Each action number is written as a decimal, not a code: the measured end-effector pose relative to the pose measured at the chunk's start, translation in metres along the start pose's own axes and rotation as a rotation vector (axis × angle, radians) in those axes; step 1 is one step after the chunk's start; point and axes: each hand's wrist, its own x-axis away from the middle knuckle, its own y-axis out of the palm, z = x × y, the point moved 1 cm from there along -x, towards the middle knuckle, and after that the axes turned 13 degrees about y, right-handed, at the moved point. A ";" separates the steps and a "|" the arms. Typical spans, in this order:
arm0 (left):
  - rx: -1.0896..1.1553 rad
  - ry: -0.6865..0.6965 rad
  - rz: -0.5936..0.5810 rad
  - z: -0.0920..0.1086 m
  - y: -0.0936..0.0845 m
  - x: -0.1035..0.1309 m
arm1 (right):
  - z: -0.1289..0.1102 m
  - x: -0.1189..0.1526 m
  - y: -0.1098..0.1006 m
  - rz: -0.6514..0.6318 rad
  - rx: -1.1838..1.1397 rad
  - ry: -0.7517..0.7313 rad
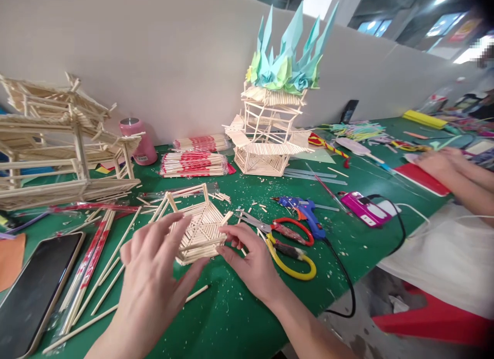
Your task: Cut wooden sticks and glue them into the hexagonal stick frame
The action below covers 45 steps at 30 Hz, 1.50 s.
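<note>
A small many-sided frame of wooden sticks [200, 222] lies on the green table, with a slatted base and short uprights at its corners. My right hand [250, 261] pinches its near right corner between thumb and fingers. On its left side, my left hand [154, 276] is open, thumb and fingers spread apart around the near left edge; whether the fingertips touch it I cannot tell. Scissors with red and yellow handles [293, 271] lie just right of my right hand. Beyond them is a blue glue gun [304, 210] with a black cord.
A stick pavilion topped with folded paper [266, 153] stands behind, a larger stick building [77, 158] at left. Stick bundles [195, 164], a pink bottle [143, 143], a phone [38, 292], loose sticks [111, 256] and a pink box [363, 210] surround the work. Another person's hands [443, 166] are at right.
</note>
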 end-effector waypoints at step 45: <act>0.955 -0.865 0.167 -0.019 0.014 -0.021 | -0.032 -0.036 -0.006 -0.064 -0.066 0.107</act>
